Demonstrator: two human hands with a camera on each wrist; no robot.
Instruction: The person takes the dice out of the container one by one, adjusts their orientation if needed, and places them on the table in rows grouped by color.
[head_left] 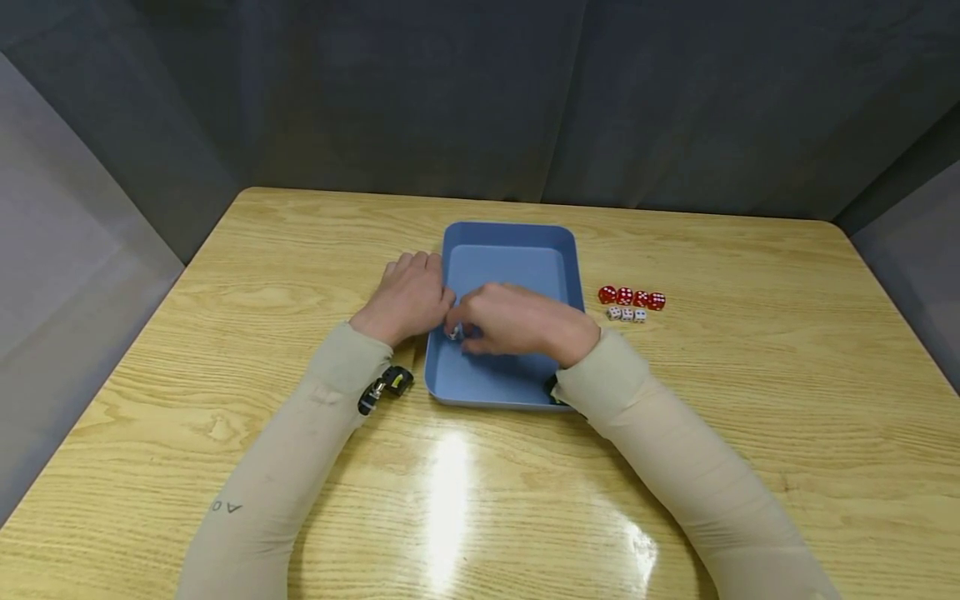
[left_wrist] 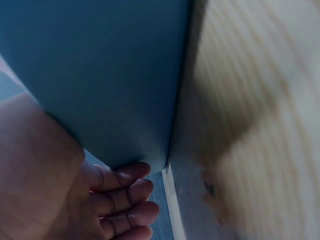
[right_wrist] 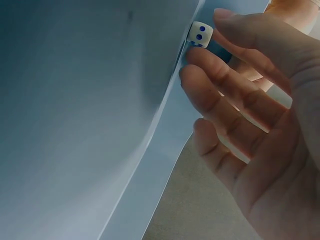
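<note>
A blue tray [head_left: 510,258] lies in the middle of the wooden table [head_left: 225,333]. My right hand [head_left: 461,325] reaches into the tray's left side and pinches a small white die [head_left: 454,332] between thumb and forefinger. In the right wrist view the die [right_wrist: 200,34] shows two blue pips and sits at the tray wall [right_wrist: 75,100] by my fingertips [right_wrist: 197,57]. My left hand [head_left: 411,293] rests on the table against the tray's left outer wall [left_wrist: 100,75], its fingers [left_wrist: 125,200] loosely bent and holding nothing.
A row of red dice [head_left: 632,297] and a row of white dice [head_left: 627,314] lie on the table right of the tray. Grey curtains [head_left: 480,92] surround the table. A black wrist camera [head_left: 386,387] sits on my left forearm.
</note>
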